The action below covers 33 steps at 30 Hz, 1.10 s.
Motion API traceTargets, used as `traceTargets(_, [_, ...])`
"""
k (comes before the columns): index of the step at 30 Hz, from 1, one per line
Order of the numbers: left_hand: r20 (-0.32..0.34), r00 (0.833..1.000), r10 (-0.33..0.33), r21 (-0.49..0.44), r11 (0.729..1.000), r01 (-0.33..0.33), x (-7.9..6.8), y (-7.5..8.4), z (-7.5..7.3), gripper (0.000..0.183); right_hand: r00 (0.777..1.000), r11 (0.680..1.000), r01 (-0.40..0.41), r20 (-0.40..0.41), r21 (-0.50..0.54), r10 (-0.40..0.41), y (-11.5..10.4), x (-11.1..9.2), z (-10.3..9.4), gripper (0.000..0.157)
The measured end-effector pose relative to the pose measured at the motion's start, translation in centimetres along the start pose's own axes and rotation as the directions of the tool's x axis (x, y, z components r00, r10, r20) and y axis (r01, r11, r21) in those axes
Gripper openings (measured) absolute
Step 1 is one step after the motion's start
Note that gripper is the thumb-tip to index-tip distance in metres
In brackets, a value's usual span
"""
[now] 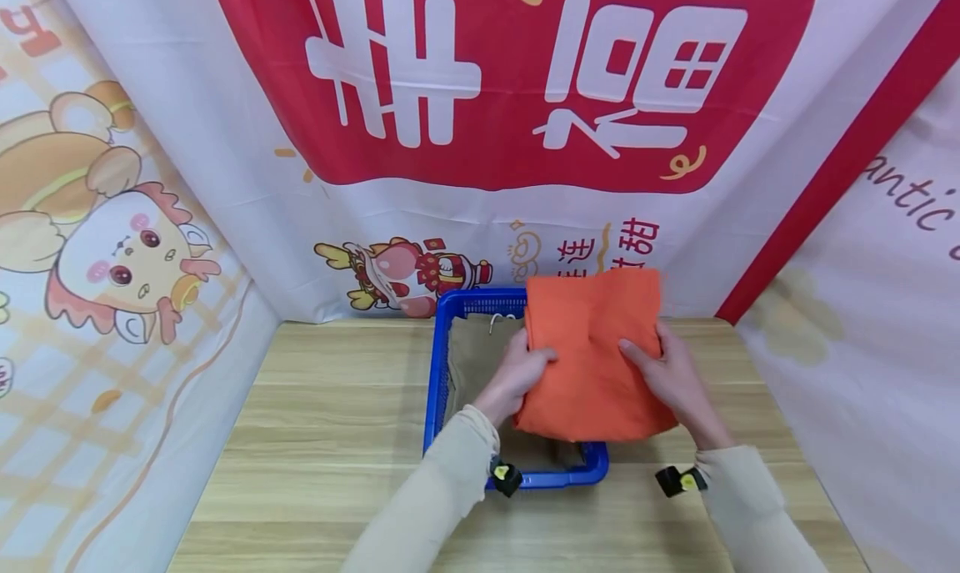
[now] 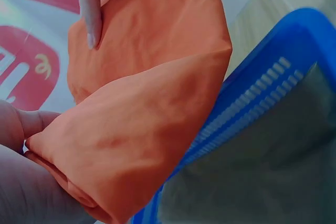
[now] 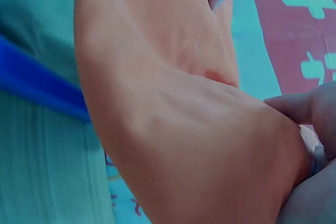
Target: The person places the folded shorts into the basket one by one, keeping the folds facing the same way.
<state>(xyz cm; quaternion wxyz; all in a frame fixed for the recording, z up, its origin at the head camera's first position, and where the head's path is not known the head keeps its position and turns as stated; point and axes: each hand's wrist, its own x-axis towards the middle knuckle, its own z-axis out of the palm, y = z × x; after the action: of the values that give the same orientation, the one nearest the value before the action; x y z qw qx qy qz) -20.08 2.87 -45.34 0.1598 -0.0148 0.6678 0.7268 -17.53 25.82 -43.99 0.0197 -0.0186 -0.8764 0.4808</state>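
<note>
Both hands hold a folded orange cloth [image 1: 592,364], which looks like a garment, over the right part of a blue plastic basket [image 1: 437,373]. My left hand [image 1: 519,371] grips its left edge, the thumb on top and the other fingers hidden underneath. At the right edge my right hand [image 1: 671,373] pinches it in the same way. The left wrist view shows the cloth [image 2: 136,119] sagging in a fold between the hands. Inside the basket lies dark olive-grey fabric [image 1: 476,356], with a white hanger hook [image 1: 495,321] near the far end.
The basket stands on a light wood table [image 1: 337,423]. Behind it hangs a white and red printed cloth backdrop [image 1: 510,164]. Printed cloth walls also stand at the left [image 1: 112,306] and right [image 1: 847,323] sides of the table.
</note>
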Motion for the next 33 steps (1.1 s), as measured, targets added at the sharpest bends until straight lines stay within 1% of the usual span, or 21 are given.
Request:
traceTargets(2, [-0.002, 1.000, -0.012, -0.015, 1.000, 0.012, 0.0, 0.4, -1.1, 0.044, 1.000, 1.000, 0.017, 0.023, 0.021, -0.018, -0.5, 0.6, 0.7, 0.054])
traceTargets(4, [-0.010, 1.000, -0.024, -0.014, 1.000, 0.024, 0.0, 0.6, -2.1, 0.045, 0.999, 0.999, 0.018, 0.047, 0.038, -0.019, -1.0, 1.1, 1.3, 0.055])
traceTargets(10, [-0.052, 0.997, -0.049, 0.031, 0.998, 0.050, 0.3, 1.3, -4.9, 0.048, 0.992, 0.996, 0.025, 0.122, 0.083, -0.035, -2.0, 2.6, 3.3, 0.058])
traceTargets(16, [-0.097, 0.993, -0.070, 0.069, 0.995, 0.077, 0.7, 1.2, -7.2, 0.050, 0.984, 0.989, 0.031, 0.172, 0.146, -0.056, -2.5, 3.6, 5.1, 0.058])
traceTargets(19, [-0.133, 0.989, -0.065, 0.116, 0.990, 0.081, 1.0, 0.9, -8.2, 0.050, 0.979, 0.985, 0.028, 0.196, 0.169, -0.061, -2.5, 4.1, 5.9, 0.056])
traceTargets(23, [-0.161, 0.986, -0.046, 0.163, 0.984, 0.073, 1.7, 0.2, -9.2, 0.050, 0.973, 0.984, -0.011, 0.228, 0.181, -0.031, -2.1, 4.8, 7.1, 0.059])
traceTargets(26, [-0.162, 0.986, -0.039, 0.177, 0.982, 0.068, 2.1, -0.4, -9.7, 0.053, 0.972, 0.980, -0.034, 0.236, 0.198, -0.014, -1.5, 5.3, 8.1, 0.060])
traceTargets(28, [-0.164, 0.986, -0.028, 0.193, 0.979, 0.059, 2.4, -1.0, -10.0, 0.055, 0.971, 0.979, -0.044, 0.239, 0.198, -0.004, -1.1, 5.6, 8.7, 0.056])
traceTargets(30, [-0.170, 0.985, -0.022, 0.210, 0.976, 0.058, 2.5, -1.5, -10.3, 0.056, 0.971, 0.981, -0.056, 0.241, 0.184, 0.010, -0.8, 5.8, 9.3, 0.055])
traceTargets(33, [-0.173, 0.985, -0.016, 0.226, 0.973, 0.056, 2.7, -2.3, -10.6, 0.057, 0.970, 0.986, -0.066, 0.242, 0.154, 0.027, -0.4, 5.9, 10.1, 0.057])
